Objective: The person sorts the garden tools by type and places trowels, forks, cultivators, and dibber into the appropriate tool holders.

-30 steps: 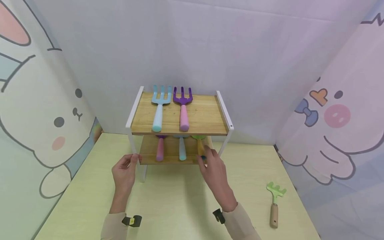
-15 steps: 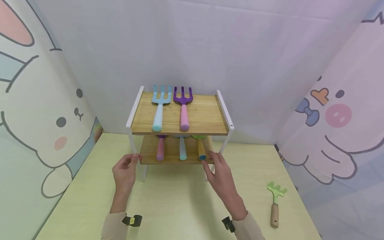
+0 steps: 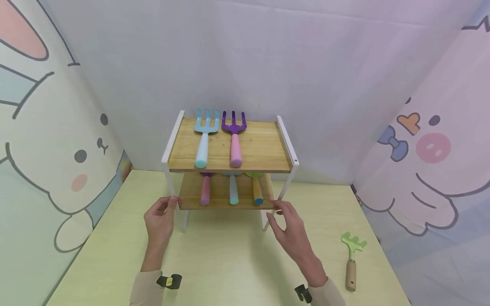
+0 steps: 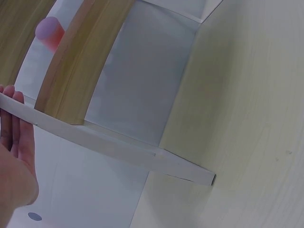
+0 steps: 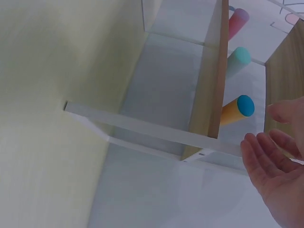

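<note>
A two-tier shelf rack [image 3: 229, 166] with wooden boards and a white frame stands on the table. My left hand [image 3: 160, 216] pinches its left front leg [image 4: 95, 140]. At the right front leg [image 5: 156, 128], my right hand [image 3: 289, 227] has its thumb apart and fingertips right at the leg. On the upper board lie a light-blue hand fork [image 3: 203, 142] and a purple hand fork with a pink handle [image 3: 235, 146]. Three tools lie below, with a pink handle [image 3: 205, 190], a pale-blue handle [image 3: 233, 190] and a yellow handle [image 5: 232, 111]; their heads are mostly hidden.
A light-green hand rake with a wooden handle [image 3: 351, 261] lies on the pale table [image 3: 226, 263], to the right of my right forearm. A curtain [image 3: 245, 55] with cartoon animals hangs behind and at both sides.
My right hand has let go of the yellow-handled tool on the lower board and moved right and down to the right front leg. My left hand has stayed at the left leg.
</note>
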Tool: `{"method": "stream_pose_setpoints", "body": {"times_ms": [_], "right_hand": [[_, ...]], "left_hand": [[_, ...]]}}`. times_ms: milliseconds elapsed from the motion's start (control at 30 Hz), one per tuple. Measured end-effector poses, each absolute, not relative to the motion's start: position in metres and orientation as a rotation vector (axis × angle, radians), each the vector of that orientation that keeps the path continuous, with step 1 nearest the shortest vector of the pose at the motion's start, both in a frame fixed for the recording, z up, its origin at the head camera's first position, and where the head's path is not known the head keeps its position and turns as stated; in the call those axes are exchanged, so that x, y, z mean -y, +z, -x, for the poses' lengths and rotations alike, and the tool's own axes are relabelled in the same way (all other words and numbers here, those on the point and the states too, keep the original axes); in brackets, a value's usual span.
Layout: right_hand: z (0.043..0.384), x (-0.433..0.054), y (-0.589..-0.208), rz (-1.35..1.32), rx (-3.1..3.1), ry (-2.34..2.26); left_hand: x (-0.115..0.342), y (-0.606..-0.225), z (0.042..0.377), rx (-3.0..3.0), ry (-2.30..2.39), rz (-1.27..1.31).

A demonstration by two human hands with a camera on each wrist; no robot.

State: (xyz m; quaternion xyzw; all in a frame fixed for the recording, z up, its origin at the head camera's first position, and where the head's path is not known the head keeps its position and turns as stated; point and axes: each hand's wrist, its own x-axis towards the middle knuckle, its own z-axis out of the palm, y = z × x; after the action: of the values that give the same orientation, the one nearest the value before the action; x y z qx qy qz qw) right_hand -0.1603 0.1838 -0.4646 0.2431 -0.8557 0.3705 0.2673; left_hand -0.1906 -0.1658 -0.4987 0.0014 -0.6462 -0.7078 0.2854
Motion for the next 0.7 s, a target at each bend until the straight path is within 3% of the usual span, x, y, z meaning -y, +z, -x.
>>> {"method": "stream_pose_setpoints", "body": {"times_ms": [700], "right_hand": [[0.149,-0.222,-0.488,-0.633,2.271,0.971]], "left_hand": [[0.166,-0.498,0.190,1.762,-1.885,-0.038]]}}
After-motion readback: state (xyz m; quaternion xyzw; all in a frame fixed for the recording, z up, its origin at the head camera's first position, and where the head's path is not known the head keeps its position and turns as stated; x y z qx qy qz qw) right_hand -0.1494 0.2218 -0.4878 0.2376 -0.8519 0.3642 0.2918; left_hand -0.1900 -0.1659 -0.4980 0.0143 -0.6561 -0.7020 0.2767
